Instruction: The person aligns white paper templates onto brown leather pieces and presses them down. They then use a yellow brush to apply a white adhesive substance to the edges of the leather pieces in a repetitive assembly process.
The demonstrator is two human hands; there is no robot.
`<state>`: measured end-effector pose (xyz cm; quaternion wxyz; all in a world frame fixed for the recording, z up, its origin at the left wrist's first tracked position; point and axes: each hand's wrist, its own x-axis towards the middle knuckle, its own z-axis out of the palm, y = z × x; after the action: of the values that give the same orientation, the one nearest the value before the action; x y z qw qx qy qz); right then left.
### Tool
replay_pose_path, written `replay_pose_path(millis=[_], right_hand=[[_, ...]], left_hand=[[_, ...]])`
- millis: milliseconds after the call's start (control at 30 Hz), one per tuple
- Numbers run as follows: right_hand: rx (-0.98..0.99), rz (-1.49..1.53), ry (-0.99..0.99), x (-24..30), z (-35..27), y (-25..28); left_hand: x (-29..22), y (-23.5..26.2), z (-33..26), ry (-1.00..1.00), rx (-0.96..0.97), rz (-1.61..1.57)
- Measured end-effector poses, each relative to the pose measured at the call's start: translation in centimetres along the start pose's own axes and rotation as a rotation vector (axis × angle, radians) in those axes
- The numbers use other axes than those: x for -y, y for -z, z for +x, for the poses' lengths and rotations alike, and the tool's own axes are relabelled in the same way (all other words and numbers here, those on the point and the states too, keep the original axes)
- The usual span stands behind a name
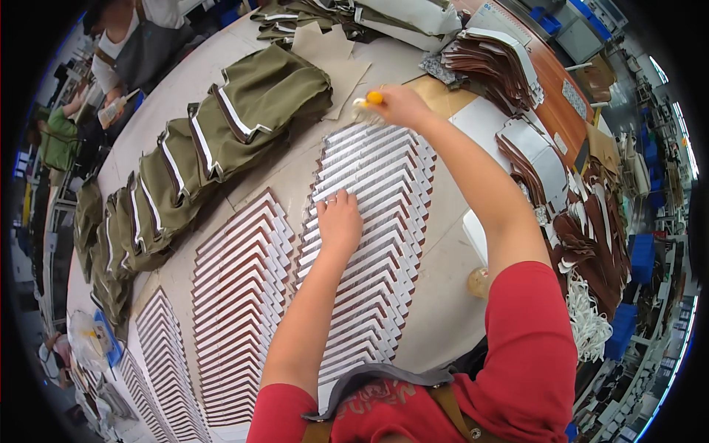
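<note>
Strips [369, 244], white-faced, brown-edged, chevron-shaped, fanned in an overlapping row from 6 o'clock toward 12 on the table [443, 295]. Judged light, thin, flexible and prone to slide; best steadied flat from above. Left hand [340, 221]: flat on the row at centre, fingers spread, gripping nothing. Right hand [395, 103]: at 12 o'clock, closed around a yellow-handled brush [369, 100] at the row's far end; bristles blurred. Further fanned rows [236, 295] at 8 o'clock; olive fabric pieces [214, 140] at 10 o'clock. Strip undersides hidden.
</note>
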<state>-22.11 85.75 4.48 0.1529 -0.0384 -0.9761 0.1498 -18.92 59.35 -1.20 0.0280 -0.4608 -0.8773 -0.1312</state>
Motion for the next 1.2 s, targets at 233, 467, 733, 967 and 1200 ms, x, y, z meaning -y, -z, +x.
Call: replay_pose_path(millis=[233,467,733,967,1200], right_hand=[[-0.078,-0.017,-0.287,-3.5,-0.3,2.9],[-0.297,-0.174,-0.371,-6.1,-2.9,4.5],[-0.686,1.463,-0.817,0.6,-5.4,14.1],[-0.397,2.393,-0.539,12.6,-5.7,15.2],[0.028,2.848,-0.351,29.2,-5.2,9.0]], left_hand=[[0.4,-0.5,-0.4,-0.001,-0.002,0.036],[-0.4,-0.7,-0.4,0.055,0.089,0.04],[-0.8,4.0,-9.8,0.075,-0.094,-0.301],[3.1,9.9,-32.9,0.635,-0.113,-0.369],[2.0,16.4,-55.2,1.09,-0.121,-0.141]])
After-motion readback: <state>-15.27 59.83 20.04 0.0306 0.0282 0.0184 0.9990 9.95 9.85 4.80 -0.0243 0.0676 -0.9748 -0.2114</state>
